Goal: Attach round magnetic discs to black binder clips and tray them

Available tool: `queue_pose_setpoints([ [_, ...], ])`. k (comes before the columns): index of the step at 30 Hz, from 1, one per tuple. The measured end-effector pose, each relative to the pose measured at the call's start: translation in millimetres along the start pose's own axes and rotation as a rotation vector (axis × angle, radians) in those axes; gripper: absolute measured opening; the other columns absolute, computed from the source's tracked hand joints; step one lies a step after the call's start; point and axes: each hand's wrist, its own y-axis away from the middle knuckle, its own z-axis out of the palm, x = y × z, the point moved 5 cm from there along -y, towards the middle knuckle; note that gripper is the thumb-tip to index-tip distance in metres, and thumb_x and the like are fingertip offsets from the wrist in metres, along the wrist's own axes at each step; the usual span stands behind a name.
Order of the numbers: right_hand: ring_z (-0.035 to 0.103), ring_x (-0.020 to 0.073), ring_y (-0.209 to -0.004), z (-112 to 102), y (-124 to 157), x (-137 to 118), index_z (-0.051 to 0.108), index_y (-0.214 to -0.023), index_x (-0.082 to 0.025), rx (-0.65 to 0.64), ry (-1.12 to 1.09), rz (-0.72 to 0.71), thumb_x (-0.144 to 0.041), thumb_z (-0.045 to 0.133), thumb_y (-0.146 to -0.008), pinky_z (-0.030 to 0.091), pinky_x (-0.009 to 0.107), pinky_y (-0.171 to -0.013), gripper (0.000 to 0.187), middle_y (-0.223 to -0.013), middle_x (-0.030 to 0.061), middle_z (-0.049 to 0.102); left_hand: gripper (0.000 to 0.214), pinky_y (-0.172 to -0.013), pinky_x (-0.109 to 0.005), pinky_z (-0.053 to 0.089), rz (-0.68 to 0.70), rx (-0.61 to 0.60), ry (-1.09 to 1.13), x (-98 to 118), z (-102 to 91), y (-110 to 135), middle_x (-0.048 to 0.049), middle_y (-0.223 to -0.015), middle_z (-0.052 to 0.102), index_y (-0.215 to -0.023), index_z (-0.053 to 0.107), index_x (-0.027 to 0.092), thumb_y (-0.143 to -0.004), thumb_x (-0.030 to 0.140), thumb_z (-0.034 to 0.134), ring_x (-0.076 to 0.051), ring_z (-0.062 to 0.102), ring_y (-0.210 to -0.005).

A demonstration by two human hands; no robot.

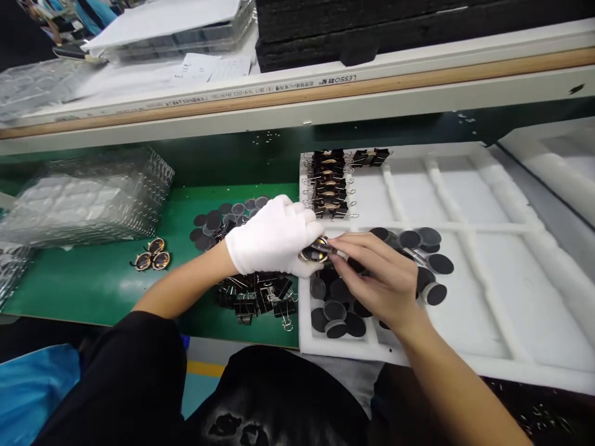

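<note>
My left hand [281,238], in a white glove, is closed around a round gold-rimmed piece [314,250] with a dark, shiny face. My bare right hand [379,272] pinches a thin dark disc [331,246] against the piece's right side; the fingers partly hide it. Below my left hand lies a heap of black binder clips [255,297] with silver wire handles. Grey-black discs [339,310] lie loose in the white foam tray [488,291] under and beside my right hand. More dark discs [214,220] are spread on the green mat behind my left wrist.
Binder clips clamped on gold-rimmed pieces [329,183] stand in the tray's back left compartment. A few gold-rimmed pieces [155,254] lie at left, near stacked clear plastic trays [93,195]. A raised shelf edge [297,93] runs across the back. Another foam tray [548,145] is at right.
</note>
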Motion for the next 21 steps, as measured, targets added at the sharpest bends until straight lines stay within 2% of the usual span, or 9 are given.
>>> queue_pose_setpoints([
  [4, 0.072, 0.0183, -0.086, 3, 0, 12, 0.076, -0.119, -0.027, -0.020, -0.107, 0.344, -0.016, 0.072, -0.093, 0.063, 0.037, -0.081, 0.029, -0.100, 0.0031, 0.077, 0.039, -0.067, -0.041, 0.035, -0.027, 0.064, -0.071, 4, 1.2, 2, -0.0135, -0.086, 0.070, -0.095, 0.068, 0.015, -0.095, 0.052, 0.055, -0.030, 0.066, -0.081],
  [8, 0.072, 0.0159, -0.081, 7, 6, 24, 0.076, -0.105, -0.023, 0.018, -0.270, 0.578, -0.022, 0.074, -0.091, 0.063, 0.030, -0.073, 0.014, -0.100, 0.0044, 0.074, 0.034, -0.068, -0.041, 0.034, -0.027, 0.115, -0.112, 10, 2.8, 3, -0.0131, -0.082, 0.067, -0.090, 0.066, 0.015, -0.095, 0.048, 0.056, -0.030, 0.065, -0.079],
  [11, 0.073, 0.0152, -0.073, 16, 11, 32, 0.072, -0.109, -0.022, -0.075, -0.480, 0.788, -0.027, 0.079, -0.088, 0.063, 0.027, -0.066, 0.023, -0.089, 0.0032, 0.076, 0.033, -0.068, -0.042, 0.034, -0.031, 0.101, -0.103, 14, 2.9, 2, -0.0133, -0.081, 0.066, -0.089, 0.066, 0.015, -0.095, 0.046, 0.058, -0.031, 0.065, -0.079],
  [14, 0.073, 0.0141, -0.071, 20, 13, 35, 0.072, -0.112, -0.022, -0.124, -0.612, 0.933, -0.027, 0.088, -0.080, 0.063, 0.023, -0.067, 0.037, -0.082, 0.0011, 0.077, 0.043, -0.072, -0.042, 0.037, 0.009, 0.089, -0.048, 13, -1.2, 3, -0.0155, -0.092, 0.070, -0.105, 0.068, 0.012, -0.097, 0.054, 0.059, -0.032, 0.067, -0.087],
  [17, 0.073, 0.0112, -0.074, 18, 13, 37, 0.076, -0.112, -0.024, -0.084, -0.695, 0.994, -0.028, 0.090, -0.080, 0.063, 0.020, -0.072, 0.035, -0.087, 0.0005, 0.078, 0.066, -0.076, -0.039, 0.039, 0.028, 0.067, 0.079, -2, -7.1, 9, -0.0172, -0.113, 0.072, -0.133, 0.060, 0.012, -0.098, 0.068, 0.054, -0.032, 0.068, -0.099],
  [18, 0.073, 0.0107, -0.077, 17, 13, 37, 0.078, -0.112, -0.025, -0.073, -0.732, 1.017, -0.030, 0.089, -0.082, 0.063, 0.019, -0.073, 0.032, -0.090, 0.0009, 0.079, 0.067, -0.077, -0.038, 0.040, 0.002, 0.054, 0.118, -11, -8.4, 12, -0.0162, -0.117, 0.072, -0.138, 0.058, 0.013, -0.100, 0.068, 0.050, -0.030, 0.068, -0.100],
  [21, 0.074, 0.0109, -0.086, 17, 14, 42, 0.081, -0.107, -0.026, -0.033, -0.862, 1.116, -0.035, 0.090, -0.082, 0.064, 0.017, -0.075, 0.028, -0.100, 0.0015, 0.080, 0.054, -0.075, -0.034, 0.039, -0.155, -0.019, 0.131, -43, -7.0, 24, -0.0095, -0.108, 0.074, -0.133, 0.063, 0.019, -0.107, 0.059, 0.038, -0.025, 0.070, -0.092],
])
